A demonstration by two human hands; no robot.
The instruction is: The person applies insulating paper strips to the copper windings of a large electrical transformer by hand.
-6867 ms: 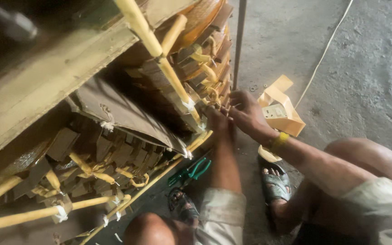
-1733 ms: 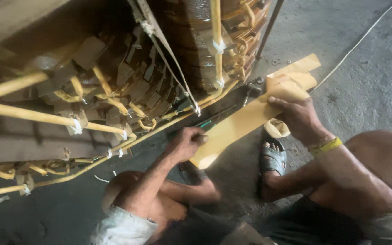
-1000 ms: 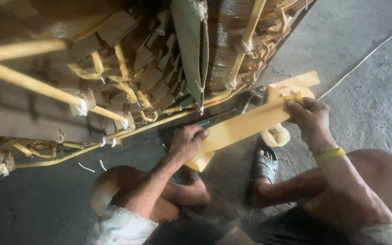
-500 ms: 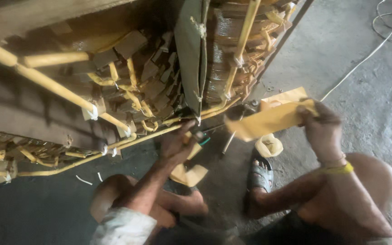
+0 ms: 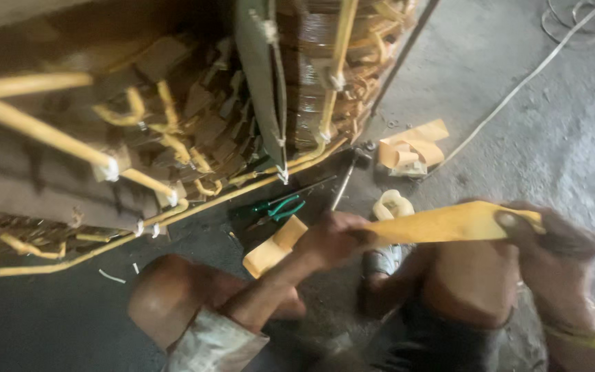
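Note:
A long strip of yellow paper [image 5: 442,224] stretches between my two hands, low in the view above my knees. My left hand [image 5: 330,241] pinches it near its lower end, where the strip hangs bent toward the floor. My right hand [image 5: 552,244] grips the upper end, with a yellow band on the wrist. Just beyond my left hand, green-handled pliers [image 5: 280,207] lie on the floor beside the big wound coil assembly [image 5: 173,124] with yellow sleeved leads.
More yellow paper pieces [image 5: 408,148] and a white tape roll [image 5: 392,204] lie on the concrete floor near a thin metal rod [image 5: 344,184]. A white cable [image 5: 518,76] runs across the floor at upper right. My sandalled foot [image 5: 379,265] rests below the roll.
Both hands came down and toward me with the yellow strip, away from the coil assembly. The strip now lies nearly level between them, and the view has shifted right.

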